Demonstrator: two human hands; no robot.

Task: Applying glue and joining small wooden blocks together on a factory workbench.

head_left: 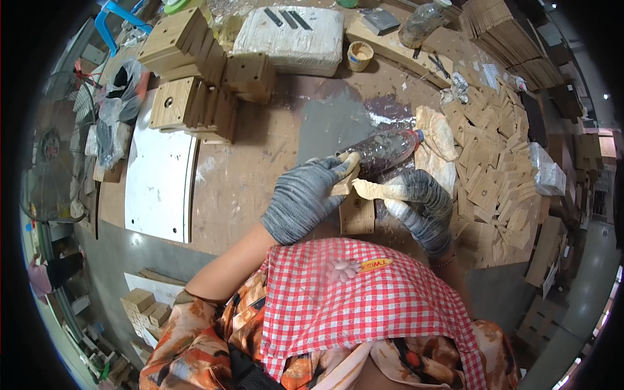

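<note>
Plastic bottle (385, 149), contents unclear, lies beyond the left hand (302, 198)'s wooden block (344, 184).

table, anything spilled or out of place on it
The bottle lies on its side, though its blue cap looks on. Gray and white smears, perhaps spills, mark the table. The wooden pieces at right lie in a loose heap, unlike the stacks at left.
</note>
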